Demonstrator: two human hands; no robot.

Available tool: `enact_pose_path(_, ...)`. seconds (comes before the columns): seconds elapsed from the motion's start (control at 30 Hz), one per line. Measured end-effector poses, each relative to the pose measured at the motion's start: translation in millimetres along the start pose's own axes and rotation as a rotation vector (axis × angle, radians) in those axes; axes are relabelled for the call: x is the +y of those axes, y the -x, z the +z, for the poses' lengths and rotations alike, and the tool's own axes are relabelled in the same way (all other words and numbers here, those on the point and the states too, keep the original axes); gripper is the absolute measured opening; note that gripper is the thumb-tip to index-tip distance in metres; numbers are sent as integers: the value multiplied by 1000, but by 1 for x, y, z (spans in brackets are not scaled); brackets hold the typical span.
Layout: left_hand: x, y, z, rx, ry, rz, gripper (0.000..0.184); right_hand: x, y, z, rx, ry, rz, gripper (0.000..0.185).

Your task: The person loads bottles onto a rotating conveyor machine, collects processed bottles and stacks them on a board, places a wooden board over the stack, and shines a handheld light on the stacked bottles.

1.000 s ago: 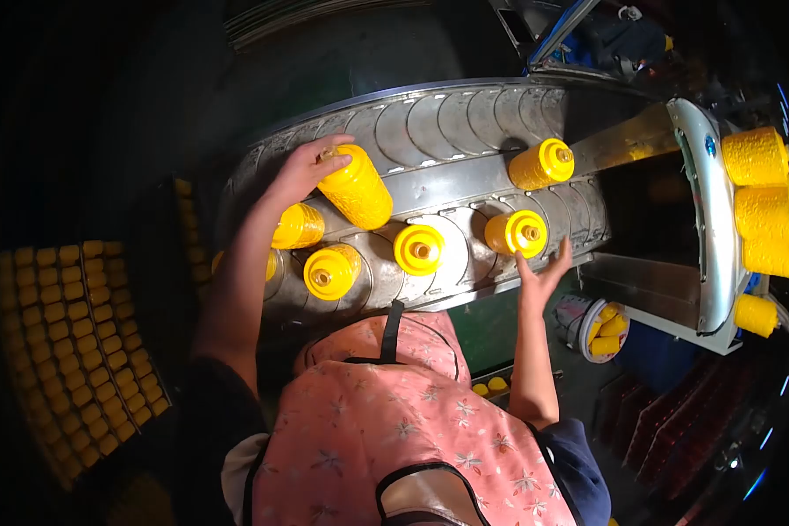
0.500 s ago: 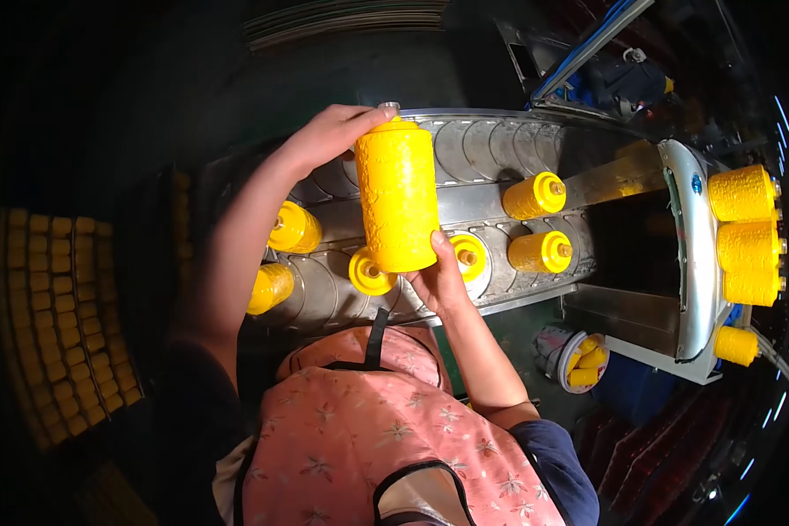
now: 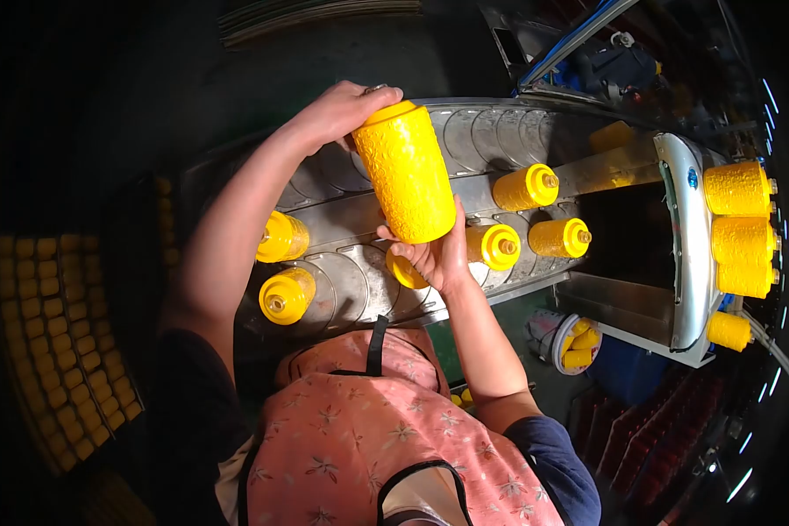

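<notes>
A yellow textured cylinder (image 3: 405, 175) is held in both hands above a metal conveyor (image 3: 324, 285), its top tilted slightly left. My left hand (image 3: 346, 116) grips its upper end, fingers wrapped round the neck. Around the lower end, my right hand (image 3: 438, 252) has its thumb against the side and its fingers underneath. Behind that hand, another yellow cylinder (image 3: 405, 270) is partly hidden. Just to the right lies a yellow cylinder with a clear neck (image 3: 494, 246), and beyond it one more (image 3: 559, 238).
More cylinders rest at the conveyor's left (image 3: 287, 295) and on its middle strip (image 3: 526, 187). A pale machine frame (image 3: 685, 237) stands at right, with yellow cylinders (image 3: 741, 188) beyond it. A white bucket (image 3: 548, 337) holds yellow pieces. Rows of yellow items (image 3: 57, 342) fill the far left.
Since the first frame, my left hand has raised the cylinder and my right hand has left another cylinder to grip this one. Lately the held cylinder has tilted, and conveyor cylinders have shifted right.
</notes>
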State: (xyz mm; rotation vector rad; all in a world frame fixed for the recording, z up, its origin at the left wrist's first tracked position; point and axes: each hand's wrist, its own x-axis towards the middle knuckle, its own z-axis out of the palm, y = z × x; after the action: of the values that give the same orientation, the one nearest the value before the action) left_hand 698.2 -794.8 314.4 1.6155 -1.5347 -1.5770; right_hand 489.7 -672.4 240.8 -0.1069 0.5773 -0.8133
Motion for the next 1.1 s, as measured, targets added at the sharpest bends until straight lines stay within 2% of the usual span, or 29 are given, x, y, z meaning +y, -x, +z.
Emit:
enact_pose_path(0.03, 0, -5, -1, 19, -36, 24, 60, -1, 0, -1, 8, -2, -2, 77)
enact_pose_path(0.1, -3, -17, -3, 31, -69, 51, 59, -4, 3, 0, 115, 191, -127, 75)
enact_pose_path(0.17, -8, -30, -5, 57, -115, 64, 58, -7, 13, -9, 122, 192, -134, 72)
enact_pose_path(0.23, -13, -40, -7, 70, -138, 71, 56, -6, 27, -16, 273, 291, -210, 70)
enact_pose_path(0.4, -41, -70, 5, 139, -263, 58, 50, -1, 64, -33, 359, 315, -310, 53)
enact_pose_path(0.47, -53, -80, 20, 290, -509, 136, 46, 1, 73, -35, 400, 349, -314, 51)
enact_pose_path(0.7, -85, -93, 53, 289, -699, 23, 53, 4, 77, -16, 500, 445, -320, 42)
enact_pose_path(0.77, -96, -92, 48, 262, -691, 95, 54, 2, 77, -14, 494, 455, -322, 39)
enact_pose_path(0.8, -104, -86, 40, 237, -685, 157, 55, 2, 78, -15, 477, 470, -327, 38)
enact_pose_path(0.83, -99, -65, 23, 217, -568, 132, 55, 2, 81, -15, 452, 476, -319, 37)
enact_pose_path(0.9, -105, -18, -18, 216, -616, 249, 56, 0, 93, -7, 493, 460, -353, 34)
enact_pose_path(0.97, -131, 39, -57, -19, -304, 193, 59, 0, 102, -11, 506, 481, -360, 34)
enact_pose_path(1.0, -144, 73, -74, -77, -351, 140, 61, 4, 104, -13, 508, 464, -357, 35)
enact_pose_path(1.03, -157, 98, -75, -130, -376, 101, 64, 2, 108, -14, 512, 472, -354, 34)
enact_pose_path(1.1, -176, 133, -57, -190, -104, 158, 62, 4, 107, -16, 516, 509, -310, 34)
